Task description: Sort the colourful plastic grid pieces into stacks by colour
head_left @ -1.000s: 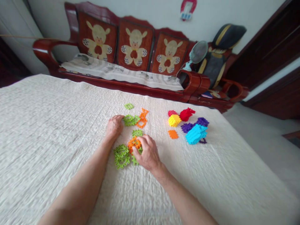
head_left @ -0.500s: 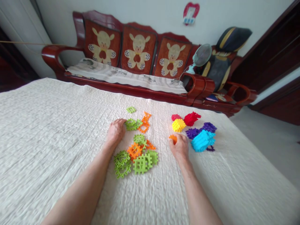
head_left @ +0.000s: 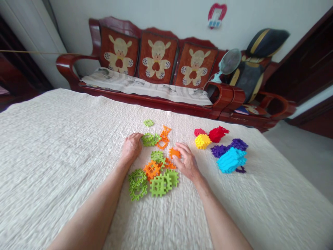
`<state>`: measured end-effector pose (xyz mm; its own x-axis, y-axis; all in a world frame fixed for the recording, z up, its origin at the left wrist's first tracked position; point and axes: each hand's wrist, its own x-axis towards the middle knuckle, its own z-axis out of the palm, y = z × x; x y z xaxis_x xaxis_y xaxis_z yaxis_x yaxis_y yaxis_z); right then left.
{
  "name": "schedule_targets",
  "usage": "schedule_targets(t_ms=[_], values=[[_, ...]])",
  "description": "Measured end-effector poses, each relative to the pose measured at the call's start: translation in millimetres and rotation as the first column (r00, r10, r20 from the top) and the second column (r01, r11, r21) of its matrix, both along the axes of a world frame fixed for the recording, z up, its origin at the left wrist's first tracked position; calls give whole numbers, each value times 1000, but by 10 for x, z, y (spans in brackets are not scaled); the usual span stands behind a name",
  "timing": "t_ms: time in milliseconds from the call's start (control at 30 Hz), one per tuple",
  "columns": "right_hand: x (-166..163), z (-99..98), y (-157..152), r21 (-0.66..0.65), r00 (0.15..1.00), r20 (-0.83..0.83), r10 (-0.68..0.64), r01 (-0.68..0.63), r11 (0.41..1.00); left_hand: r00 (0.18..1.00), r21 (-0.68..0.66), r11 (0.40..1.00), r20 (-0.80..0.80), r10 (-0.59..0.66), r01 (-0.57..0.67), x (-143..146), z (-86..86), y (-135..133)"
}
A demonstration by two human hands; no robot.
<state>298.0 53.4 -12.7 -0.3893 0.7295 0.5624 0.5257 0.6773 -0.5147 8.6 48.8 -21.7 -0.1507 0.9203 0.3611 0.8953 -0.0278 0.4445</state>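
Green and orange waffle-shaped plastic tiles (head_left: 154, 175) lie scattered on a cream quilted cover (head_left: 52, 146). My right hand (head_left: 186, 163) pinches a small orange tile (head_left: 173, 152) at the right edge of that scatter. My left hand (head_left: 131, 147) rests curled on the cover, its fingertips touching a green tile (head_left: 148, 139). Beside that tile lie orange frame pieces (head_left: 163, 138), and a single green tile (head_left: 148, 122) lies farther back.
To the right stand assembled clumps: yellow (head_left: 202, 141), red (head_left: 218, 134), purple (head_left: 226, 148) and light blue (head_left: 231, 160). Behind the cover runs a dark red wooden bench (head_left: 156, 69) with bear cushions. A small fan (head_left: 229, 62) and a bag sit at its right end.
My right hand went right to the lone orange tile beside the clumps, took hold of it and carried it back left to the scatter. My left hand stayed on the green tile.
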Motion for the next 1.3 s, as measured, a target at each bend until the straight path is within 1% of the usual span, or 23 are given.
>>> schedule_targets(t_ms=[33, 100, 167, 233, 300, 367, 433, 533, 600, 667, 767, 867, 967, 1033, 1200, 1300], values=[[-89, 51, 31, -8, 999, 35, -13, 13, 1000, 1000, 0, 1000, 1, -1, 1, 0, 1, 1], [-279, 153, 110, -43, 986, 158, -59, 66, 997, 1000, -2, 1000, 2, -3, 3, -1, 2, 2], [-465, 242, 195, -86, 940, 333, -75, 110, 990, 1000, -3, 1000, 5, -2, 2, -5, -1, 3], [-621, 306, 267, -113, 882, 466, -76, 145, 983, 1000, -3, 1000, 6, -2, 2, -9, -4, 3], [-719, 348, 315, -117, 855, 515, -68, 149, 982, 1000, -2, 1000, 3, -6, 6, -9, -5, 1], [-730, 373, 325, -107, 870, 490, -54, 121, 987, 1000, 2, 1000, -1, -7, 7, -5, -2, -2], [-627, 377, 292, -61, 914, 400, -65, 97, 993, 1000, 7, 1000, -1, -7, 7, 0, 5, -6], [-248, 307, 172, 52, 966, 221, -132, 123, 991, 1000, 9, 1000, -1, -9, 9, 7, 17, -11], [98, 200, 66, 93, 965, 154, -213, 201, 975, 1000, 8, 1000, -1, -8, 8, 8, 21, -12], [430, 73, -40, 94, 941, 121, -315, 305, 948, 1000, 9, 1000, 0, -8, 8, 5, 15, -10], [752, -74, -160, 77, 904, 107, -414, 408, 910, 1000, 17, 1000, -10, -12, 12, -10, -11, 1], [836, -126, -209, 84, 901, 106, -420, 413, 907, 999, 20, 1000, -31, -8, 9, -33, -42, 14], [831, -137, -191, 80, 930, 135, -343, 335, 939, 999, 26, 1000, -47, -12, 13, -55, -61, 21], [837, -149, -155, 52, 942, 153, -300, 296, 954, 998, 30, 999, -55, -15, 16, -62, -65, 22], [873, -172, -73, -20, 934, 193, -299, 309, 951, 998, 36, 999, -66, -8, 10, -64, -59, 19], [866, -149, -78, -9, 932, 212, -295, 303, 953, 997, 28, 1000, -72, -4, 6, -69, -56, 25]])
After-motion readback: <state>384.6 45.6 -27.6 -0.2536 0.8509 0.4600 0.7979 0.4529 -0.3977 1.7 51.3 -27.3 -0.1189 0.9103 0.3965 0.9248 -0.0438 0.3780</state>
